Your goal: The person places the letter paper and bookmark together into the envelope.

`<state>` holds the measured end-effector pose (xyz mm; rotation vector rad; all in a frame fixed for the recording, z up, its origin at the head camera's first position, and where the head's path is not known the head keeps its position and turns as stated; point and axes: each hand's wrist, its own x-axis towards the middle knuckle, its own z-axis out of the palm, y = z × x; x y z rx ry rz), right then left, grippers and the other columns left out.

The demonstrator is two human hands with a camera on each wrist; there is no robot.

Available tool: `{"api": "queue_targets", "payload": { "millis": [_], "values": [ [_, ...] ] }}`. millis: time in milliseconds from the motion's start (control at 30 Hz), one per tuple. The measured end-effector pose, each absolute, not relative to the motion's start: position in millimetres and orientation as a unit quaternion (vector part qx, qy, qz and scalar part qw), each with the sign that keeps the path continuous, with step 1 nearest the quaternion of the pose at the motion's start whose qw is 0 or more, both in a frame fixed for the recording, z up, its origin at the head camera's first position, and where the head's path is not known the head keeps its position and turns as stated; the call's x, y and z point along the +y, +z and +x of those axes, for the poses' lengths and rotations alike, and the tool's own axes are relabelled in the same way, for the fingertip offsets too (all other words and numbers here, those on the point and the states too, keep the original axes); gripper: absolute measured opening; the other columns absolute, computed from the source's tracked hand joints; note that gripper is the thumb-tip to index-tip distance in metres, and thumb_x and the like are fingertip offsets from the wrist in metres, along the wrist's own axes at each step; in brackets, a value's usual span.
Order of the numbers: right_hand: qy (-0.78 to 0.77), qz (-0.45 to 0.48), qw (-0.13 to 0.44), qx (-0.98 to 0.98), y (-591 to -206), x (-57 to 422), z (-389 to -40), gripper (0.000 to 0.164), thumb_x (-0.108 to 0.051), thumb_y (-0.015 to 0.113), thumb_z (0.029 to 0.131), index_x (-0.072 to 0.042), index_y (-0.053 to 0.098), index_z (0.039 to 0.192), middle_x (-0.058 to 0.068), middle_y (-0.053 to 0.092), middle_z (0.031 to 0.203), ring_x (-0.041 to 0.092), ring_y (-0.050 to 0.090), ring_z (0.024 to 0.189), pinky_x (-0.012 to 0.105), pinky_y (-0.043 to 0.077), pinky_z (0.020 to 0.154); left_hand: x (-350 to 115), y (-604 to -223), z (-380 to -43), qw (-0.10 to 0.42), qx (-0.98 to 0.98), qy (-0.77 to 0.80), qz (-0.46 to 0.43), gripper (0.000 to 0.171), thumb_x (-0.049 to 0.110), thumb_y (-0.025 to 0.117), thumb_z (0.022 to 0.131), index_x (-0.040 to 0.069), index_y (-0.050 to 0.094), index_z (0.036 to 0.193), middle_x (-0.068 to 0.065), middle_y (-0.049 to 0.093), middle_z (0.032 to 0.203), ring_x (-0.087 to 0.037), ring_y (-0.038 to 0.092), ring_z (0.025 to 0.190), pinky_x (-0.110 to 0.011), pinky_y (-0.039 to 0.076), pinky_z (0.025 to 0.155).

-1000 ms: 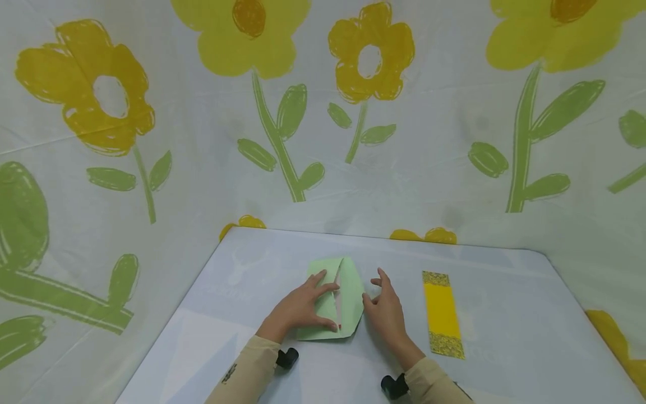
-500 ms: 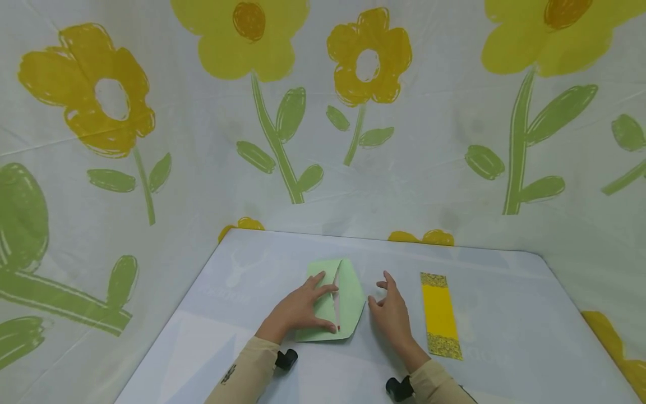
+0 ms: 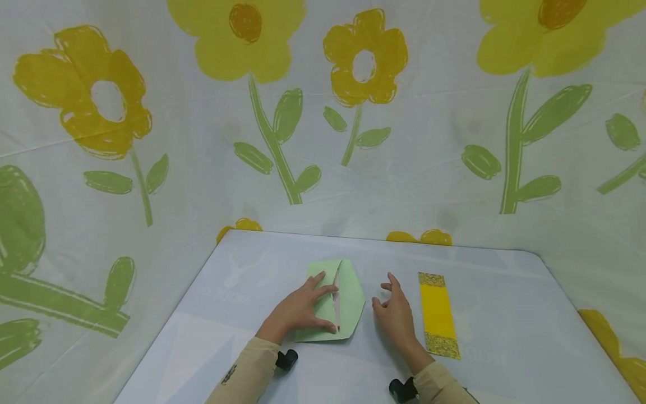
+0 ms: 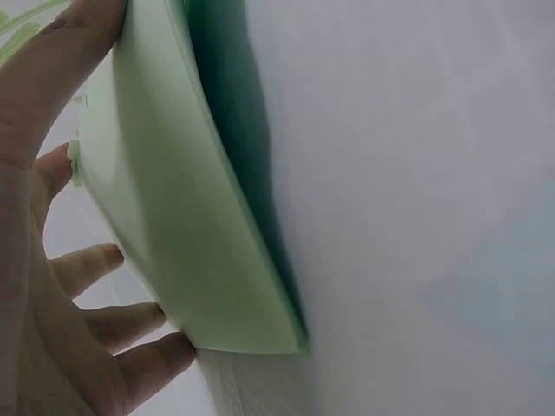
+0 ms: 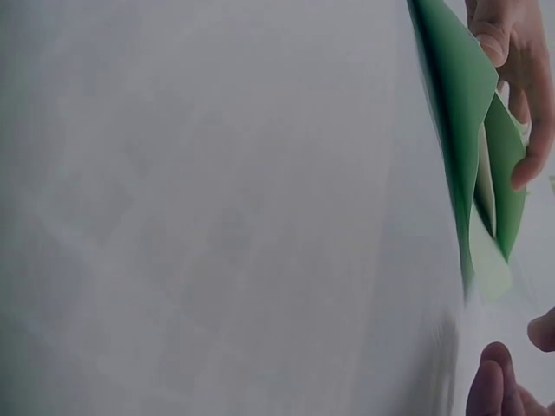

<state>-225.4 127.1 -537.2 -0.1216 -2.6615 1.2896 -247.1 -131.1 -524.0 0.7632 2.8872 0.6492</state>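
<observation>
A light green paper envelope (image 3: 353,297) lies on the table with its pointed flap spread to the right. Along its opening a pale strip shows, with a small red spot near the lower end. My left hand (image 3: 303,306) rests on the envelope's body, fingers spread, thumb by the lower end of the opening. In the left wrist view the envelope (image 4: 173,208) bows up from the tabletop beside the fingers. My right hand (image 3: 397,317) hovers to the right of the flap, apart from it, fingers loosely bent and holding nothing. In the right wrist view only some fingertips (image 5: 492,381) show.
A yellow strip (image 3: 438,314) with gold patterned ends lies right of my right hand. The white table (image 3: 510,314) ends at a flower-printed cloth (image 3: 434,140) behind and at the left. Black wrist cameras (image 3: 286,359) sit under both sleeves.
My right hand has drawn away from the envelope's flap, to the right and slightly toward me. The left hand stays in place on the envelope. The head view has shifted slightly.
</observation>
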Motion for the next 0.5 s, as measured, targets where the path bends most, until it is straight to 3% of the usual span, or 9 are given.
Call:
{"api": "queue_targets", "payload": {
  "millis": [500],
  "values": [
    [0.419, -0.058, 0.1, -0.9, -536.8, 138.7, -226.2, 0.074, -0.013, 0.069, 0.093, -0.002, 0.031, 0.155, 0.018, 0.06, 0.137, 0.021, 0.062, 0.08, 0.03, 0.053, 0.067, -125.0, -523.7, -248.9, 0.046, 0.942, 0.213, 0.254, 0.098, 0.074, 0.082, 0.063, 0.037, 0.051, 0.148, -0.006, 0.023, 0.168, -0.042, 0.027, 0.15, -0.056, 0.044, 0.107]
  ]
}}
